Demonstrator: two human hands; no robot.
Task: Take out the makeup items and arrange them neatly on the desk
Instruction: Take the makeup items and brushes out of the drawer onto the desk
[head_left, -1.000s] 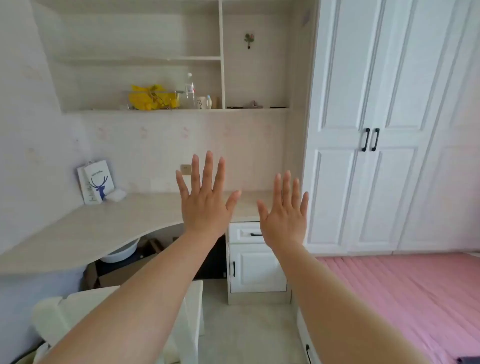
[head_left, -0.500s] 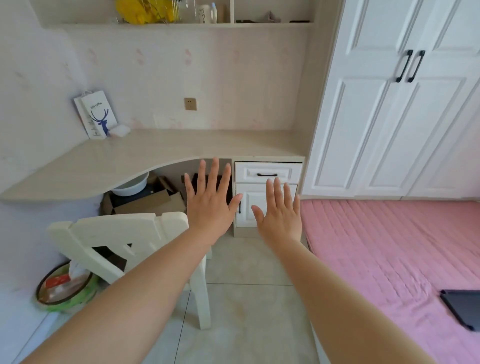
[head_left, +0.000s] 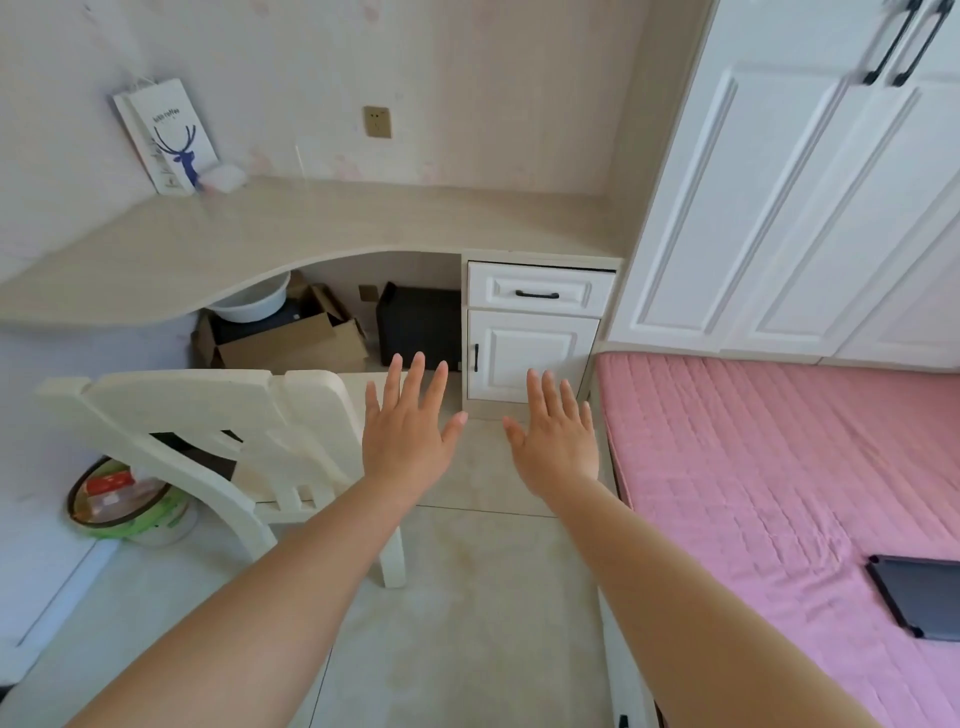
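With the left hand (head_left: 408, 441) and right hand (head_left: 558, 441) empty, fingers spread, and no makeup items visible, probably check the paper bag (head_left: 174, 140) on the bench (head_left: 311, 223) or the drawer (head_left: 540, 291) first.

Chair (head_left: 208, 415) blocks left approach to surface (head_left: 311, 228); bag (head_left: 171, 137) in its far corner; floor (head_left: 467, 597) ahead open.
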